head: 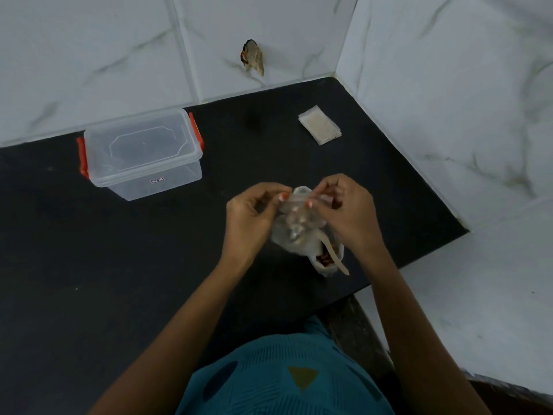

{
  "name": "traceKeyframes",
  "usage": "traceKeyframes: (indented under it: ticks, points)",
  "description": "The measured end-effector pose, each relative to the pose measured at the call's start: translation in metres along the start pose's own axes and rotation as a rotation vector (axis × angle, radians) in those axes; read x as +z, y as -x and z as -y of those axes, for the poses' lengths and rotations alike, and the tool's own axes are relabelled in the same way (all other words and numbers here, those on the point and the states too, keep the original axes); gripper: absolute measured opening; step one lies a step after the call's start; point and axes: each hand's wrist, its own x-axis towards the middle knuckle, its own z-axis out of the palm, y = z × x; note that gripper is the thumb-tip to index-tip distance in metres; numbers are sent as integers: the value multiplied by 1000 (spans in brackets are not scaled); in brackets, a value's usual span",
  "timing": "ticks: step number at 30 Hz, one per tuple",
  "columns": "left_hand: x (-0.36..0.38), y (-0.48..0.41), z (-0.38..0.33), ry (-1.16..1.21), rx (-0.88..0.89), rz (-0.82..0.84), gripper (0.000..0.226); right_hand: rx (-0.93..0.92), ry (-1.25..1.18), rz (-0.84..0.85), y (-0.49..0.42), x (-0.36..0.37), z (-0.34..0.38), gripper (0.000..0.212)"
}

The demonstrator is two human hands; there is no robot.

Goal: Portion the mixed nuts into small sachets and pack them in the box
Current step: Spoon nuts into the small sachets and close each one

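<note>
Nearest me, right of the box (143,154) and closer than it, the nut bag (324,263) stands open on the table (89,265) with a wooden spoon (336,259) leaning out. Just above the bag I hold a clear sachet (294,218) with some nuts in it. My left hand (254,217) and right hand (350,211) each pinch its top edge, fingers (282,199) curled tight on the plastic. The box has its lid on, with red clips at both ends. Right of the box, nearer the wall, lies a stack (320,124) of empty sachets.

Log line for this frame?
sachet: part filled | left hand: pinches top | right hand: pinches top | box: lidded | spoon: in bag
</note>
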Motion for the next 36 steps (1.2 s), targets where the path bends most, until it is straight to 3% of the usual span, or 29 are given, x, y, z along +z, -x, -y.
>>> traceKeyframes:
  ticks: [2, 5, 8, 11, 14, 21, 23, 29, 36]
  points:
    - [5, 4, -1, -13, 14, -34, 22, 22, -25, -12, -1, 0, -1, 28]
    - [7, 4, -1, -11, 19, -119, 24, 119, -170, 124, 2, -3, 1, 24]
    - [9, 7, 0, -63, 39, -114, 22, 133, -141, 3, 0, -4, -2, 24]
    - [10, 7, -1, -24, 30, -158, 21, 283, -442, 52, 3, -2, -1, 18]
    - [6, 5, -2, -7, 46, -190, 23, 318, -437, 86, 6, 0, -7, 10]
    - [-4, 7, -12, 291, -128, 32, 31, 186, -328, -49, 9, 4, -7, 15]
    - [-4, 6, -13, 260, -129, 105, 20, 154, -309, -35, 9, 3, -7, 15]
    - [-6, 1, -14, 228, -111, 46, 14, 162, -298, -6, 8, 5, -1, 13]
    - [-12, -1, -22, 287, -157, 110, 12, 61, -285, -72, 9, 11, 4, 14]
